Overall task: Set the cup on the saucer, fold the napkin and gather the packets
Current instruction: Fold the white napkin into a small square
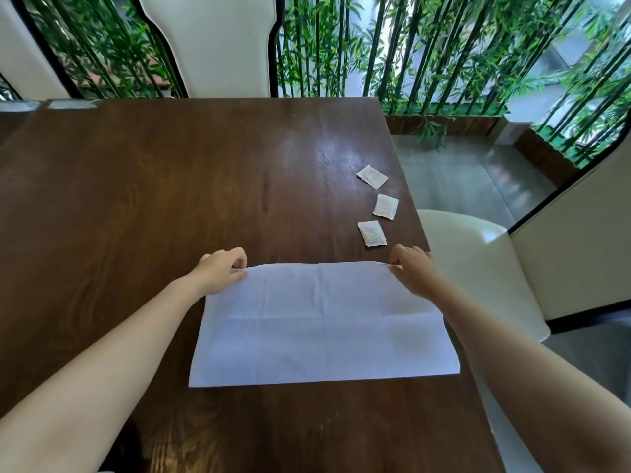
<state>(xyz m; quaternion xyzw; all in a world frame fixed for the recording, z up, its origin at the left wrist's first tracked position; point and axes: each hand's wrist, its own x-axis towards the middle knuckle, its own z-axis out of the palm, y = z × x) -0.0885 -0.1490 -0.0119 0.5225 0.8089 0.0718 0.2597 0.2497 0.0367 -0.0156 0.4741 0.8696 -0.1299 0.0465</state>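
My white napkin (322,322) lies flat on the brown table (136,199), right in front of me. My left hand (222,271) pinches its far left corner. My right hand (415,274) pinches its far right corner. Three little white packets (385,206) lie apart from each other near the table's right edge, just past my right hand

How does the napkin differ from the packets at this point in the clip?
The napkin is large and plain; the packets are small with faint print. The left hand and right hand pinch the napkin's far corners; the packets lie untouched, apart, near the right edge of the table. All are white and lie on it.
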